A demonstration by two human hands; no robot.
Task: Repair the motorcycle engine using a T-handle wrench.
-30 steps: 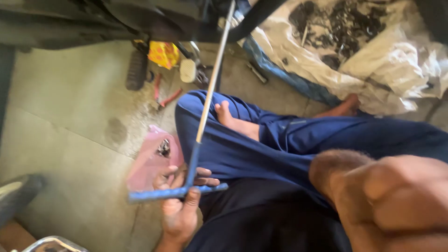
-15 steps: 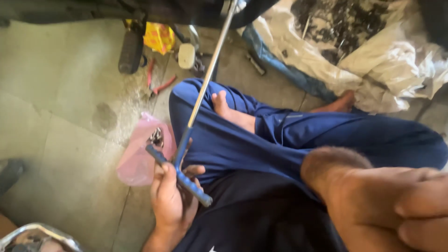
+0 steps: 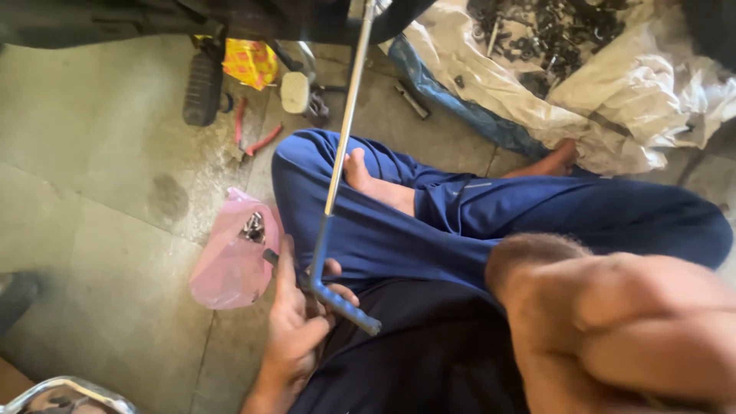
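The left hand is gripping the blue crossbar of the T-handle wrench, best kept upright beside the pink bag; the blurred right hand is unreadable.

1. A floor-level repair workshop: the stained concrete floor serves as the work surface.
2. Red-handled pliers lie on it at the far left.
3. A white sheet at the far right holds a heap of dark metal parts.
4. A pink bag holds small metal pieces.
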